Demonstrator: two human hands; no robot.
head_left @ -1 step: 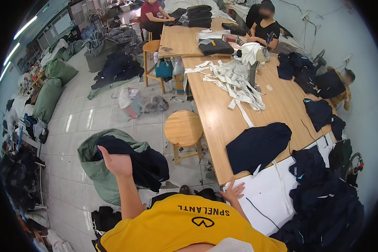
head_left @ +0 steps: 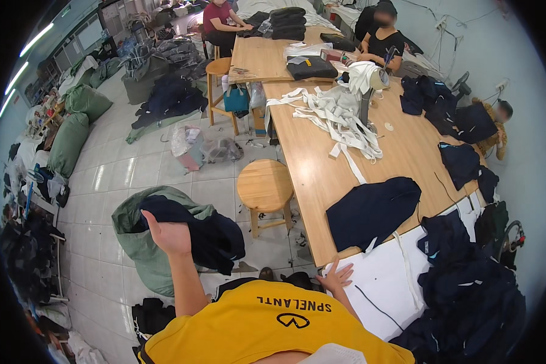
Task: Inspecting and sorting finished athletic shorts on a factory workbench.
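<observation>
a dark garment point(head_left: 203, 233) is gripped at its upper edge by the left hand point(head_left: 168, 235), fingers closed into the cloth, arm stretched out over the floor. the garment hangs into the mouth of a green sack point(head_left: 141, 246), which is slumped on the tiles just left of a round wooden stool point(head_left: 265, 185). the right hand point(head_left: 335, 277) is laid flat, fingers spread and holding nothing, on a white sheet point(head_left: 382, 285) at the near corner of a long wooden table point(head_left: 400, 151). a folded dark garment point(head_left: 373, 209) is seen on the table just beyond that hand, and a tangle of white strips point(head_left: 343, 115) further up (near the table's middle). a heap of dark clothes point(head_left: 467, 297) is piled at the right. two seated people are seen at the far end.
</observation>
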